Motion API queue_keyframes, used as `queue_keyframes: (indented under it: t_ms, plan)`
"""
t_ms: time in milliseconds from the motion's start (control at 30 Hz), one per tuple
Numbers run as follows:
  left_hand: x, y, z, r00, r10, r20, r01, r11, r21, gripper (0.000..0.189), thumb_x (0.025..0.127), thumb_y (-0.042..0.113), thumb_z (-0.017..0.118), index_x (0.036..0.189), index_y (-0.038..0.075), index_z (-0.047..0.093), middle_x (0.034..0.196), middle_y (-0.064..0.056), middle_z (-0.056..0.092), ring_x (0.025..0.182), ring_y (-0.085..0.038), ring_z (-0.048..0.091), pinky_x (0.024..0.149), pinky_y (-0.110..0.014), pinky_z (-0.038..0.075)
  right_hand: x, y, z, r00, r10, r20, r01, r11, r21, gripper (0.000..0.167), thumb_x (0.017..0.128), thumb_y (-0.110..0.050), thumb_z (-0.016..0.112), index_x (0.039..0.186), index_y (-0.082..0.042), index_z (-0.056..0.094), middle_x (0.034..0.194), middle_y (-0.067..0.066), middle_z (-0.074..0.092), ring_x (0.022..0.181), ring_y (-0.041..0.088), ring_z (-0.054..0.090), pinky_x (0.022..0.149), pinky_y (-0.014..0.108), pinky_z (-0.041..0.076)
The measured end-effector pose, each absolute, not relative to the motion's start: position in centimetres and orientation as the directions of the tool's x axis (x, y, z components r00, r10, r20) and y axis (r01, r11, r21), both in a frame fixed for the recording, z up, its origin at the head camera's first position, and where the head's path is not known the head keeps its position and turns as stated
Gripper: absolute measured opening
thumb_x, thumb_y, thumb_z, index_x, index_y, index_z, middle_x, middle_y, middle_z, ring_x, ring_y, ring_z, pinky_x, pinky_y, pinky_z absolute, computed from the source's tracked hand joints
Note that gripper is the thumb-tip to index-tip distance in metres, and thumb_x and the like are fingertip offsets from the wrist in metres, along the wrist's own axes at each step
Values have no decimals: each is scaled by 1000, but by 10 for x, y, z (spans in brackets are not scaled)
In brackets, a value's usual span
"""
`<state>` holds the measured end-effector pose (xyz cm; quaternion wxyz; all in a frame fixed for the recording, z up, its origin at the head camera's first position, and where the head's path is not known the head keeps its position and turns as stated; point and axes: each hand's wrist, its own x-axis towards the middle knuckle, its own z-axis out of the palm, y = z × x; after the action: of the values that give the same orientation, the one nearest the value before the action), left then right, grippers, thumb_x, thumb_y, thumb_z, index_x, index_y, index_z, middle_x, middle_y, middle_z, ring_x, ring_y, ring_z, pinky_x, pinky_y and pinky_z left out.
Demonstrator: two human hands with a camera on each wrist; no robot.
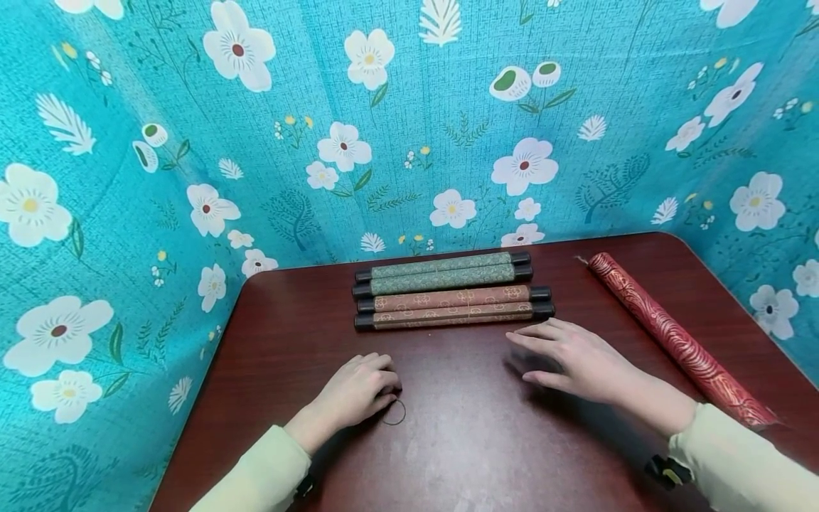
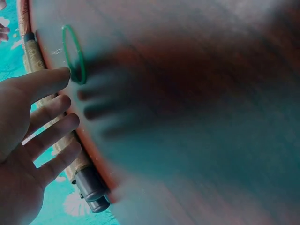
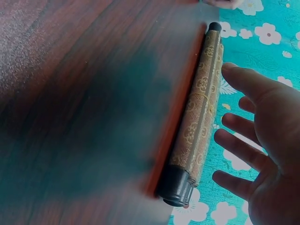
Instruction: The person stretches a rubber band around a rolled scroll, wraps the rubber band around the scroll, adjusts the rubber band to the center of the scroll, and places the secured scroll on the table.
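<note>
My left hand (image 1: 363,387) is low over the table, left of centre. Its thumb and forefinger pinch a thin rubber band (image 2: 83,70), which looks green in the left wrist view and hangs as a loop from the fingertips. Out to the right, my right hand (image 1: 579,359) holds nothing, its fingers spread and fairly straight. Its fingertips lie near the right end of two brown patterned scrolls (image 1: 448,313) with black end knobs, lying side by side with a thin tie around their middle. Behind them lies a pair of green patterned scrolls (image 1: 448,274).
A longer red and gold roll (image 1: 678,334) lies slanted along the right side of the dark red table (image 1: 448,455). A turquoise flowered cloth (image 1: 409,128) hangs behind the table and at both sides.
</note>
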<state>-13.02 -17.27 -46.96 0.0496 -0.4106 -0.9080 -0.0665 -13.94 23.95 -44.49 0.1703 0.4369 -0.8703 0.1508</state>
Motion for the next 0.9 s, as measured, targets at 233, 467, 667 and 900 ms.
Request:
queue_keyframes:
  t_ms: [233,467,667,900]
  plan:
    - [-128,-171,-474,-617,767,178,781,624,18,14,85,19,90,86,23,76,92,8,63,85,-14,62,73,-31,51,-137,238,-450,-566,-712,415,-811,570,-128,65,83,-33,90,143,-15,70,128,1,72,114,23,68,93,52,58]
    - [-124,-168,-477,-545,803,243,815,575,-72,18,89,18,86,79,20,71,85,8,59,81,-13,60,73,-30,51,-137,237,-452,-565,-716,411,-813,567,-129,64,86,-35,89,143,-16,69,129,1,72,115,23,69,92,53,58]
    - [-120,-167,-482,-481,833,273,825,536,-181,19,89,14,80,76,18,66,83,7,57,76,-14,58,69,-28,50,-137,235,-451,-566,-715,411,-812,569,-129,64,85,-34,90,143,-16,69,129,1,72,114,23,69,92,53,59]
    - [-119,-165,-485,-479,832,279,800,545,-250,16,92,14,75,80,17,65,88,6,59,78,-14,61,75,-30,53,-135,233,-452,-574,-713,402,-807,576,-130,65,84,-33,90,143,-15,69,130,2,72,115,24,70,92,53,59]
